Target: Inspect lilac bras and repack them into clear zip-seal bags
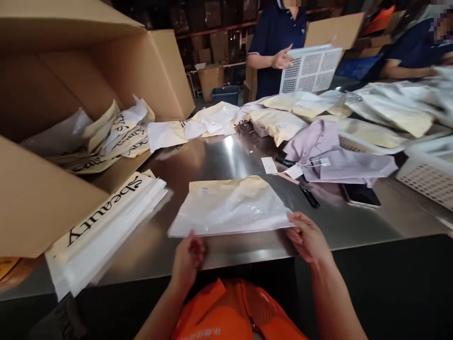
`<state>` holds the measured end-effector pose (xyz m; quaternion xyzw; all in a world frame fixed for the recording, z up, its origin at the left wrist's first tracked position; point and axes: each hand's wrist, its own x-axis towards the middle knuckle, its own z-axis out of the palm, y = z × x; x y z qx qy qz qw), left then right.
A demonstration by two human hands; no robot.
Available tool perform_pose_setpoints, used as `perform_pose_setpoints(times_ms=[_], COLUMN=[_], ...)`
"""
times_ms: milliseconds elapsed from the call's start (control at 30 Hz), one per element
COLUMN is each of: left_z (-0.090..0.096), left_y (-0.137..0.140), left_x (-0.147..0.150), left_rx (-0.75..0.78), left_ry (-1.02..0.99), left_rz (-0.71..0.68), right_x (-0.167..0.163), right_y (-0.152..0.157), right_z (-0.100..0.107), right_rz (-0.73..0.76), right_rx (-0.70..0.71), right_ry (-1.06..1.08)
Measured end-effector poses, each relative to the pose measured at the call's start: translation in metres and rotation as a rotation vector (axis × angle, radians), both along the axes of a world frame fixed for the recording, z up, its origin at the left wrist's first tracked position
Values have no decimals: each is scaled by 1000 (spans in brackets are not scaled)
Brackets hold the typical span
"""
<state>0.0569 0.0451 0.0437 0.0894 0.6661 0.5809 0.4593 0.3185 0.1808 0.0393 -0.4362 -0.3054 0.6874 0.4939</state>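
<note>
A white and cream plastic packaging bag (233, 208) lies flat on the metal table in front of me, with a small label near its upper left. My right hand (306, 236) pinches the bag's near right corner between thumb and fingers. At the near edge, left of its middle, my left hand (191, 255) is closed with its fingers curled, the fingertips at the bag's edge. To the left lies a stack of similar bags (113, 222), printed "beauty" in black letters.
An open cardboard box (166, 71) on the left holds several printed bags. Lilac garments (339, 156) with tags, a black marker (309, 196), a phone (361, 195) and a white basket (428, 174) lie to the right. Across the table a person holds a white crate (311, 71); more bags are heaped there.
</note>
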Motion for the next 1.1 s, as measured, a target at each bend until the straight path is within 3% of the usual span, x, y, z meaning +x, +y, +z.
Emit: perform_pose_setpoints(times_ms=[133,200,233,300,367,467,567,633,733,833,900,933,1000,1067,1100], left_z=[-4,2,8,23,37,52,69,89,125,147,150,149,145,144,144], left_y=[-60,-71,-70,-54,-27,16,48,64,85,97,100,100,98,97,97], left_x=[-52,-57,-53,-35,-11,22,34,31,21,18,22,25,34,42,44], left_rx=[-100,-103,-57,110,212,31,-67,-20,38,91,94,88,98,126,130], left_ry=[567,1043,1283,1635,1809,1844,1832,1863,1877,1788,1779,1798,1845,1878,1897], left_rz=[226,253,193,-93,-524,-1111,-1443,-1459,-1265,-1147,-1129,-1121,-1116,-1131,-1138], right_x=[6,-6,-13,-26,-34,-35,-23,-7,21,32,23,13,-15,-44,-57], right_y=[2,-10,-17,-30,-38,-38,-25,-15,-6,-15,-27,-31,-34,-24,-15], right_z=[-2,-4,-6,-9,-8,0,8,8,5,7,14,17,22,23,21], right_rz=[-291,-309,-276,-203,-172,-204,-141,-79,-64,-304,-408,-328,72,451,552], right_rx=[-34,-46,-47,-19,49,170,257,294,378,594,872,1043,1309,1371,1350], right_ry=[74,28,-22,-143,-254,-374,-472,-525,-715,-1128,-1316,-1354,-1381,-1417,-1450])
